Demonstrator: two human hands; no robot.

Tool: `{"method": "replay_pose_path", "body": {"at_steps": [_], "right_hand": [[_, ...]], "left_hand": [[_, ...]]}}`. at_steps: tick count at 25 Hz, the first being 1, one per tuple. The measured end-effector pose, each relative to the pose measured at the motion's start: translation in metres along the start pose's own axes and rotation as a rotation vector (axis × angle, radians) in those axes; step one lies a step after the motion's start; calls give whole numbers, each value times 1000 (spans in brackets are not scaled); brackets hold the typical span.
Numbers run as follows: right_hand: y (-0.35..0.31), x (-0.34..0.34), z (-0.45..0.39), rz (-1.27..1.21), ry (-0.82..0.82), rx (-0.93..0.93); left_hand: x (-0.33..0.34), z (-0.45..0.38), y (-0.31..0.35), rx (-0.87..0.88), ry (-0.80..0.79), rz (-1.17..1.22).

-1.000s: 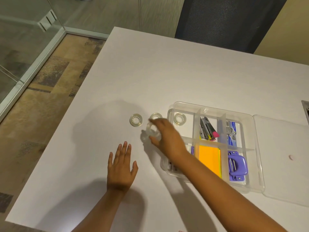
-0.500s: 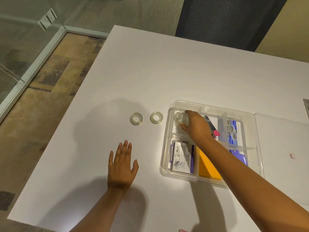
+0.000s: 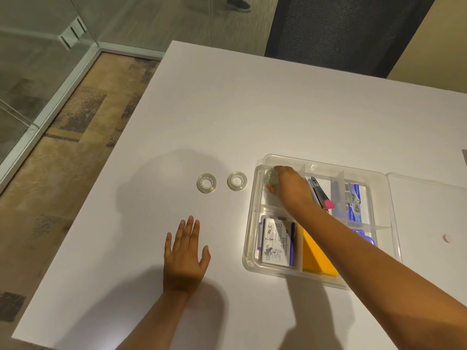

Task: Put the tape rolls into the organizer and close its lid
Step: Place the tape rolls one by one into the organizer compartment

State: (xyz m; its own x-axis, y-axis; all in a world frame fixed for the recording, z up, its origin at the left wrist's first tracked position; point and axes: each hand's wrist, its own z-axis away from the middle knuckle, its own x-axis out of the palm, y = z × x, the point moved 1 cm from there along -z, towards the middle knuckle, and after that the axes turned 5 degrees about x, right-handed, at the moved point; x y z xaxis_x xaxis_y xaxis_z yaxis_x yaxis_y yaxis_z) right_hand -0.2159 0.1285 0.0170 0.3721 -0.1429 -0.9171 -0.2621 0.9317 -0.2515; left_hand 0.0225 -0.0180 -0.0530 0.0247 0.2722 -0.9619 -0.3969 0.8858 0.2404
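Two clear tape rolls lie flat on the white table: one (image 3: 206, 182) further left, one (image 3: 237, 181) just left of the clear plastic organizer (image 3: 253, 223). My right hand (image 3: 290, 189) reaches into the organizer's far-left compartment with its fingers around another clear tape roll (image 3: 271, 177), held on edge. Whether a further roll lies under that hand is hidden. My left hand (image 3: 185, 256) rests flat on the table, fingers spread, holding nothing. The organizer's clear lid (image 3: 429, 210) lies swung out flat on the table to the right.
The organizer also holds a stapler (image 3: 319, 193), staple boxes (image 3: 353, 200), an orange pad (image 3: 316, 256), a printed packet (image 3: 276, 241) and a purple item (image 3: 364, 237). A dark mesh chair (image 3: 341, 31) stands behind the table. The table's left edge drops to the floor.
My right hand lifted a tape roll from the table beside the organizer and carried it right into the far-left compartment. My left hand stayed put.
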Motion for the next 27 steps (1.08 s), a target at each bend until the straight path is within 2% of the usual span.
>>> {"method": "replay_pose_path", "body": {"at_steps": [3, 5, 7, 8, 10, 12, 14, 16, 19, 23, 27], "right_hand": [[-1, -4, 2, -68, 50, 23], [-9, -8, 6, -245, 191, 40], [-27, -14, 9, -389, 325, -31], [-40, -16, 7, -402, 335, -98], [-65, -15, 4, -318, 257, -256], [-84, -3, 2, -156, 108, -349], [-94, 17, 2, 61, -23, -356], [-97, 37, 5, 236, -82, -327], [-101, 53, 8, 364, -111, -273], [-102, 55, 10, 344, -66, -228], [-92, 56, 16, 461, -87, -166]], "left_hand": [[3, 2, -2, 14, 35, 2], [6, 3, -3, 25, 84, -8], [9, 3, -4, 39, 147, -19], [11, 4, -4, 52, 177, -27], [13, 3, -4, 78, 227, -46], [14, 2, -5, 87, 255, -66], [15, 2, -5, 76, 258, -82], [16, 1, -5, 71, 254, -93], [16, 0, -4, 76, 258, -114], [15, 1, -4, 79, 266, -100], [16, 1, -4, 86, 253, -82]]}}
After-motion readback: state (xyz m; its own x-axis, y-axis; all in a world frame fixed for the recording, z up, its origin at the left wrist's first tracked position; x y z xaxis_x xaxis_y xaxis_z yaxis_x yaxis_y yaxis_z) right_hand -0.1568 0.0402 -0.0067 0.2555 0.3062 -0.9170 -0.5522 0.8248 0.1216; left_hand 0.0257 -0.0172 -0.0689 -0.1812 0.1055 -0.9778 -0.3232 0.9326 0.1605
